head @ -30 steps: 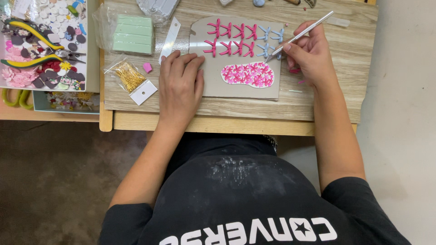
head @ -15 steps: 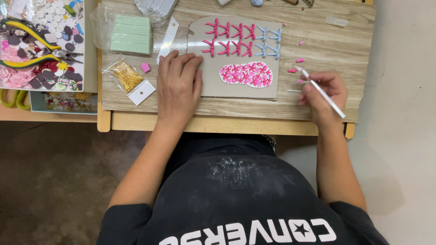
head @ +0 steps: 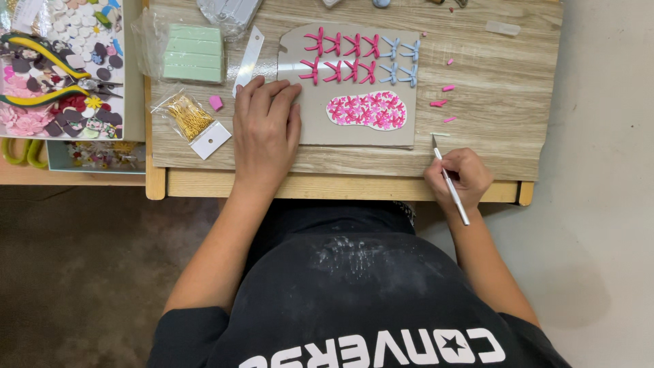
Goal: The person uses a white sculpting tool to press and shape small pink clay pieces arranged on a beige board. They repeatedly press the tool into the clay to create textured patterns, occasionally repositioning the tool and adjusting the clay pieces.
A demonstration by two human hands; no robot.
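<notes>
Right hand (head: 458, 174) at lower right pinches a thin tool (head: 449, 181), tip aimed up-left toward the card (head: 320, 123); left hand (head: 266, 129) presses it flat, fingers spread.

Bare bench (head: 490, 146) to the right of the cardboard sheet (head: 310, 119), w/ only a few pink scraps (head: 439, 103) strewn there; a hand could pass btwn sheet and bench edge. Left hand (head: 266, 133) covers the sheet's left part. Further left it's crowded: packet of gold pins (head: 191, 119), green blocks (head: 194, 53), white strip (head: 248, 58), then a full tray (head: 133, 102) w/ pliers (head: 48, 68). Right hand (head: 458, 174) w/ a thin tool (head: 449, 184) sits at the front edge.
</notes>
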